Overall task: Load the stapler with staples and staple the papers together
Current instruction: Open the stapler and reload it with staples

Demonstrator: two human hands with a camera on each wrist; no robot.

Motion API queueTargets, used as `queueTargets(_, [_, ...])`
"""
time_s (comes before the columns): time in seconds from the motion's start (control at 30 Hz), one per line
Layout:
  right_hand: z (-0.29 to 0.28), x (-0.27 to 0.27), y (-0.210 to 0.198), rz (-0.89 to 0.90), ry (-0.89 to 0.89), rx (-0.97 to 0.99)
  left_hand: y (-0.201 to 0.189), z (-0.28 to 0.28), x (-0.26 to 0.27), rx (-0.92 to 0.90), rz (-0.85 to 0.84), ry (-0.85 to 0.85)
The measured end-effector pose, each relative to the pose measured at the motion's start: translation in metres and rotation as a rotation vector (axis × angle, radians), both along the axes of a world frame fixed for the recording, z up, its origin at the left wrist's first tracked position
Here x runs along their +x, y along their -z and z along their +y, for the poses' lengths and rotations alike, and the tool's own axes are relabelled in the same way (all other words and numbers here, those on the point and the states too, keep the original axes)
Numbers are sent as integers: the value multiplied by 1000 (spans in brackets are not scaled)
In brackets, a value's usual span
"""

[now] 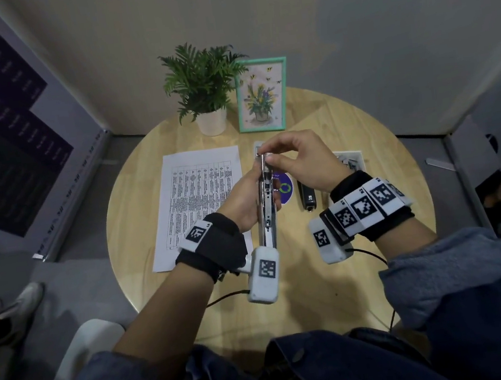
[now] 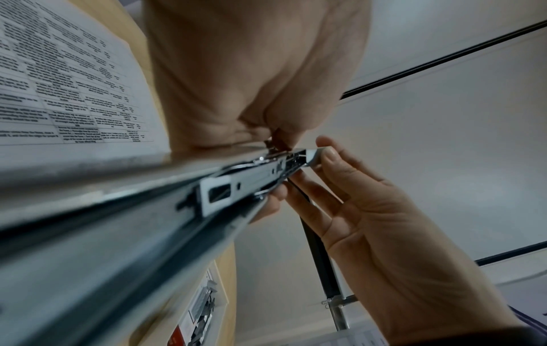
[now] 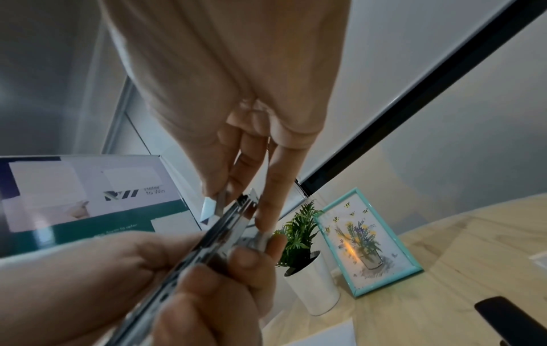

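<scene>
The head camera looks steeply down from above onto the round counter (image 1: 365, 270), taking in both forearms and the walls behind. The left wrist camera sits very close under the left hand (image 2: 251, 77), facing along the stapler (image 2: 236, 185) toward the ceiling. The right wrist camera looks along the right hand (image 3: 236, 93) toward the counter's far edge. All three views share the stapler; head and right wrist views also share the plant (image 1: 204, 81) and picture frame (image 1: 262, 94).

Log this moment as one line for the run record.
phase: loading staples | left hand: grips opened stapler above table | right hand: pinches its far end | papers: flat, unstapled
</scene>
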State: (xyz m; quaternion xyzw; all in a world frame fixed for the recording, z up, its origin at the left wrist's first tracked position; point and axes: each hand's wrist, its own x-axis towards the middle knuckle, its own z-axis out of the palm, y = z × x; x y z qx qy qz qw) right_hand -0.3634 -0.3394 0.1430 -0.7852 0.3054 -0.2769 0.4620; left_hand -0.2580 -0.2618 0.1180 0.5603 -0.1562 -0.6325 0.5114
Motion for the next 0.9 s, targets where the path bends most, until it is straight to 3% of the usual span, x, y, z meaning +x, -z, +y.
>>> queueTargets(0.9, [3, 0, 11, 89, -4, -99, 3, 1, -1, -14, 18, 2])
